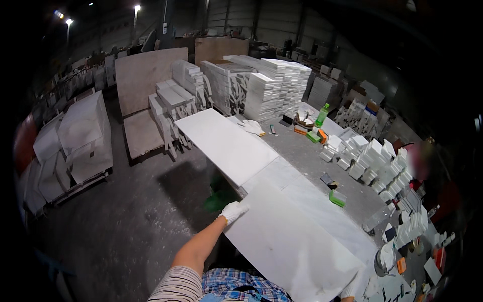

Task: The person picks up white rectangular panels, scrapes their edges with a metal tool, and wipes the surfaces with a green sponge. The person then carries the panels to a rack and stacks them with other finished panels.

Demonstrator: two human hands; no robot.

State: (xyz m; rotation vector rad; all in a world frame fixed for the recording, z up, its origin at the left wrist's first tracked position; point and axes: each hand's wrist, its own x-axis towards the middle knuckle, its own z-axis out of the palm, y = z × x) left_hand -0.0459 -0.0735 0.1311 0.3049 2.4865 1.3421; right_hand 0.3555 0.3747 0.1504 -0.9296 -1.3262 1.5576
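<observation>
A large white stone slab (297,241) lies at a slant in front of me, its near edge standing out over my side of the worktable. My left hand (233,212), in a white knitted glove, grips the slab's left edge, with the fingers partly out of sight at the rim. At the slab's near right corner is my right hand (350,290), also gloved in white. It is closed on that edge, though most of it is hidden. Beneath and beyond the slab are more white stone panels (282,172), and another flat white slab (221,141) reaches toward the far left.
A pair of white gloves (251,127) lies on the grey worktable (297,153). A green bottle (322,116), a green-edged block (337,198) and rows of small white stone pieces (375,161) line the right. Stacked slabs (279,88) stand behind; a loaded slab rack (80,141) is left.
</observation>
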